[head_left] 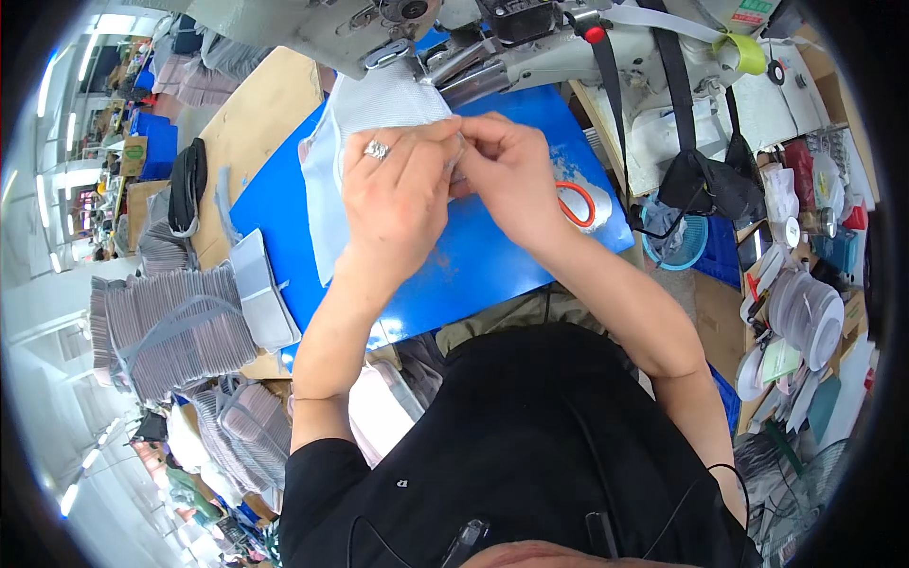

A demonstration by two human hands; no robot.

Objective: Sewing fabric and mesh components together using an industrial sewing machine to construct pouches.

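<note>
While both hands pinch the same edge of the pale striped fabric piece [374, 114], the left hand [398, 199] and right hand [507, 166] meet fingertip to fingertip at the far side of the blue worktop [492, 275], just below the sewing machine [454, 43]. So near its head, a slipped fold could, I judge, feed crooked or catch a finger. Countable: one fabric piece, two hands, one ring, one orange-handled scissors [578, 204] to the right, one tied bundle of cut pieces [170, 331] to the left.
</note>
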